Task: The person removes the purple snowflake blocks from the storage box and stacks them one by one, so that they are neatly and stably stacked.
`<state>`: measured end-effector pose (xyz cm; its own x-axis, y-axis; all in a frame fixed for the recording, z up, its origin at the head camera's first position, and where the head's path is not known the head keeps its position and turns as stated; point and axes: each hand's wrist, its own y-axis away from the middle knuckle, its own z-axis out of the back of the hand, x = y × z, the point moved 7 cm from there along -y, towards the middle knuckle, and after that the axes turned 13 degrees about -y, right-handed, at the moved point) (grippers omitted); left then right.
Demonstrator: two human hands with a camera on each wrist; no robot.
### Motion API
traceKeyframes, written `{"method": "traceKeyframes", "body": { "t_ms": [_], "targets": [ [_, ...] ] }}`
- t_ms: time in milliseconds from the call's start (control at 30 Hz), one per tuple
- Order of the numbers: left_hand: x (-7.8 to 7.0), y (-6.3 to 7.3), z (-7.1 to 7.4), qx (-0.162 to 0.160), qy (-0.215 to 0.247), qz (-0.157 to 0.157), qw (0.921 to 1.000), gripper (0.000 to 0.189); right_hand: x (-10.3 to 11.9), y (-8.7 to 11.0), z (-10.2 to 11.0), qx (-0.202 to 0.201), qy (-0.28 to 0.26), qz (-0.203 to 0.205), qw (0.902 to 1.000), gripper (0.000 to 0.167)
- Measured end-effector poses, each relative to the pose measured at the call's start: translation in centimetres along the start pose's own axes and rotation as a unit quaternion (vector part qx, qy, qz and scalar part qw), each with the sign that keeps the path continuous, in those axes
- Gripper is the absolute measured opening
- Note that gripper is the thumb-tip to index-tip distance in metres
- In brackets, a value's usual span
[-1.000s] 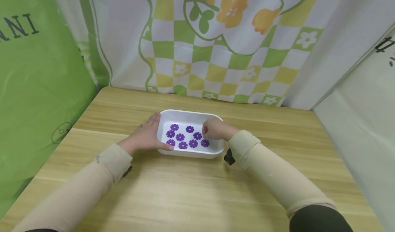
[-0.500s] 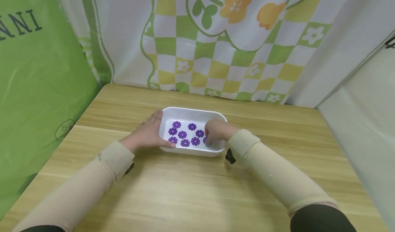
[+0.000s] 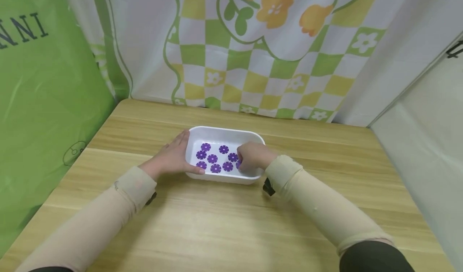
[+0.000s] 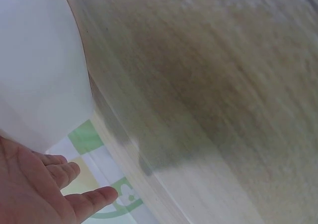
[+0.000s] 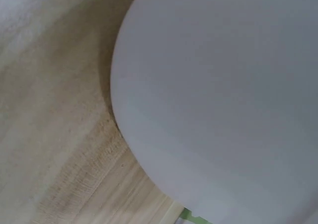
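In the head view, a white plastic tray with rounded corners holds several flat, notched purple snowflake discs with pale centres. At its left end, my left hand touches the side wall, with the thumb lying over the front rim. The left wrist view shows that hand's fingers extended and spread beside the tray. My right hand reaches inside the right end with fingers curled. Its fingertips are at a partly covered purple disc; I cannot tell whether they pinch it. Only the tray's outer wall fills the right wrist view.
A wood-grain table carries the tray near its far side. Behind stands a checked, flowered curtain. A green sheet borders the left, and a pale wall the right.
Over the last second my right hand has lowered towards the front right disc, which it now partly covers. My left hand keeps its place on the tray. The head view has shifted slightly.
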<state>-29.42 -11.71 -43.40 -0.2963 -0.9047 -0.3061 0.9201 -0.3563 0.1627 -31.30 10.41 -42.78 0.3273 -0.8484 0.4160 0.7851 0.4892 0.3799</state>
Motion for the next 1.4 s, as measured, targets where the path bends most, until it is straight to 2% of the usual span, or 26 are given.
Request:
{"method": "traceKeyframes", "body": {
  "t_ms": [200,333,433,533,633,733,867,1000,1167,1233,1400],
  "targets": [
    [-0.1,-0.1,0.0,-0.002,-0.002,-0.005,1.0000,0.150,0.2,0.3,0.0,0.005,0.005,0.023,0.9997,0.018],
    [-0.1,0.0,0.0,0.000,-0.001,-0.004,1.0000,0.151,0.4,0.5,0.4,0.008,-0.016,0.058,0.9981,0.016],
    [0.0,0.0,-0.3,-0.003,0.003,-0.001,1.0000,0.152,0.3,0.7,0.8,0.007,-0.062,0.082,0.9947,0.013],
    [0.0,0.2,-0.5,-0.003,0.004,0.001,1.0000,0.152,0.0,1.0,1.5,-0.007,-0.144,0.094,0.9851,0.007],
    [-0.2,0.2,-0.4,-0.002,0.005,-0.001,1.0000,0.151,-0.8,1.5,2.4,-0.028,-0.247,0.083,0.9651,0.006],
    [-0.3,0.2,-0.1,0.001,0.007,-0.002,1.0000,0.150,-1.8,2.0,3.2,-0.046,-0.344,0.051,0.9365,0.010],
    [-0.2,0.1,0.0,0.002,0.005,-0.003,1.0000,0.152,-3.1,2.4,3.8,-0.067,-0.426,0.020,0.9019,0.013],
    [-0.1,0.0,-0.2,-0.002,0.013,-0.014,0.9998,0.154,-4.6,2.7,4.0,-0.091,-0.477,0.000,0.8744,0.015],
    [-0.2,-0.1,-0.1,-0.016,0.035,-0.027,0.9989,0.152,-6.0,3.2,4.2,-0.115,-0.543,-0.008,0.8318,0.012],
    [-0.1,-0.1,-0.1,-0.018,0.040,-0.026,0.9987,0.151,-6.5,3.5,4.3,-0.123,-0.560,-0.011,0.8196,0.010],
    [-0.1,0.0,0.0,-0.011,0.045,-0.023,0.9986,0.150,-8.1,4.4,4.2,-0.135,-0.586,-0.023,0.7989,0.007]
  ]
}}
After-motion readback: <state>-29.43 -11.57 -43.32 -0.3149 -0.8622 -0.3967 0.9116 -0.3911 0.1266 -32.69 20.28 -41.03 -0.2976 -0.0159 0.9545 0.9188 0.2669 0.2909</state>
